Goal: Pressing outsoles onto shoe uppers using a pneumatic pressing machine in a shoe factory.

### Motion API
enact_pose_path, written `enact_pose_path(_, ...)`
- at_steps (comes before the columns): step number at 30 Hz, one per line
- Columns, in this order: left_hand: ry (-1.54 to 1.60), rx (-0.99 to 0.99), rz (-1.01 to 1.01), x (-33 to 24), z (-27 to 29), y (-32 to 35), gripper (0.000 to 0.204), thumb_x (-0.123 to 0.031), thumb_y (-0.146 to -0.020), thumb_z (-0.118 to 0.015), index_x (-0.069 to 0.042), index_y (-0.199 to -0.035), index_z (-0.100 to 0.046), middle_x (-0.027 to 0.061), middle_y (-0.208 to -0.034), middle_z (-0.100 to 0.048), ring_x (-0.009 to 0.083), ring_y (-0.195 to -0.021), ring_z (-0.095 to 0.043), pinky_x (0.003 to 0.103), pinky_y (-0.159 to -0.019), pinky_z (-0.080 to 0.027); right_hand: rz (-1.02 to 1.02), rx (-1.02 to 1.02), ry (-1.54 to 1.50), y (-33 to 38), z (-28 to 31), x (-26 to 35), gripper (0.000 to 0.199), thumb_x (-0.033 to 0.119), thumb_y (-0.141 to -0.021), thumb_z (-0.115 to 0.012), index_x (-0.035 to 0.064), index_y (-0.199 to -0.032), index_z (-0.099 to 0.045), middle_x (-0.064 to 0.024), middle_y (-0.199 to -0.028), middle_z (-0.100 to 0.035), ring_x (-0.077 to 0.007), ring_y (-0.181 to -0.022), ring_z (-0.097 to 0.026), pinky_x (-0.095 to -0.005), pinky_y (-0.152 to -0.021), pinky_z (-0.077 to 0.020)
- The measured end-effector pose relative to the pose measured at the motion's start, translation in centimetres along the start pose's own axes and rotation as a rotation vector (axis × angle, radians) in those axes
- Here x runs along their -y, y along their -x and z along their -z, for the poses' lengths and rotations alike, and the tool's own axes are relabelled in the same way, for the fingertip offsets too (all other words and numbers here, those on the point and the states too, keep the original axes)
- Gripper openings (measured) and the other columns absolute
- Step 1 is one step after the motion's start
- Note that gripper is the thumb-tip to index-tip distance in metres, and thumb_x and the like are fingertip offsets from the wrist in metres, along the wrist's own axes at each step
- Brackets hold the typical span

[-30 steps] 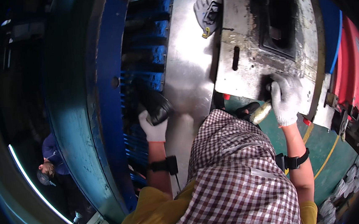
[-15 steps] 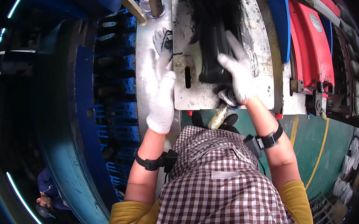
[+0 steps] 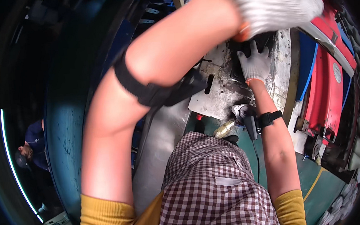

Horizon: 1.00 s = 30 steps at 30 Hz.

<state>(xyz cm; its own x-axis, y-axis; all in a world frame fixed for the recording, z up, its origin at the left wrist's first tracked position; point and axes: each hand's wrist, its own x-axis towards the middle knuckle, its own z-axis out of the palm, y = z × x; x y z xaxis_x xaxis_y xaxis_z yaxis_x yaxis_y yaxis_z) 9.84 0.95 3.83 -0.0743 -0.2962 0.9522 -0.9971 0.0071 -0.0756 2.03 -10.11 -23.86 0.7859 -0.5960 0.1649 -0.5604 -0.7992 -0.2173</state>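
Observation:
My left hand [image 3: 273, 3], in a white knit glove, is raised close to the camera and reaches across to the upper right. It is smeared by motion and partly cut off by the top edge, beside a red machine part [image 3: 331, 16]; whether it grips anything is hidden. My right hand [image 3: 256, 65], also gloved, has its fingers spread over a black piece [image 3: 236, 63] on a worn, pale metal plate [image 3: 209, 104]. Most of that black piece lies behind my left arm and hand.
A rounded metal fitting [image 3: 240, 111] and a yellowish wrapped bundle [image 3: 225, 129] are at the plate's near edge. To the right stand a red housing [image 3: 324, 88] and a blue panel [image 3: 310, 70]. Left is a long blue-green beam [image 3: 63, 134], with another person [image 3: 36, 140] beyond it.
My left hand has risen from the plate's left side and swung over to the upper right. The right hand now lies farther forward with fingers spread. The view has shifted slightly.

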Motion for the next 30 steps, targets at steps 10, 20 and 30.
enact_pose_path(10, -0.092, 0.406, 0.102, -1.1, -2.3, -4.6, 0.044, -0.040, -0.090, -0.062, -0.003, -0.114, -0.067, 0.0236, -0.110, -0.070, 0.0391, -0.105, -0.067, 0.049, -0.097, -0.047, -0.006, 0.117, -0.062, 0.2, 1.4, -0.9, 0.067, 0.062, -0.092, -0.063, 0.0268, -0.149, -0.057, -0.0282, -0.152, -0.048, -0.0479, -0.128, -0.056, -0.0503, -0.108, -0.0479)
enact_pose_path(20, 0.484, 1.443, 0.803, -3.4, -4.9, -3.6, 0.027, -0.030, -0.084, -0.070, -0.004, -0.085, -0.073, 0.0045, -0.070, -0.070, 0.0162, -0.060, -0.065, 0.035, -0.061, -0.054, -0.396, 0.377, -1.248, 14.6, 5.0, -19.4, 0.030, 0.033, -0.108, -0.058, 0.0067, -0.102, -0.071, 0.0014, -0.070, -0.064, -0.0052, -0.054, -0.051, -0.0216, -0.049, -0.0375)
enact_pose_path(30, 0.253, 1.412, 0.735, -11.1, -5.4, 9.7, 0.037, -0.041, -0.085, -0.063, -0.011, -0.101, -0.077, 0.0169, -0.099, -0.075, 0.0367, -0.095, -0.073, 0.049, -0.086, -0.057, -0.167, 1.570, -1.236, 18.7, 3.7, -15.6, 0.054, 0.038, -0.103, -0.064, 0.0028, -0.143, -0.056, -0.0106, -0.127, -0.069, -0.0153, -0.104, -0.067, -0.0283, -0.083, -0.0560)
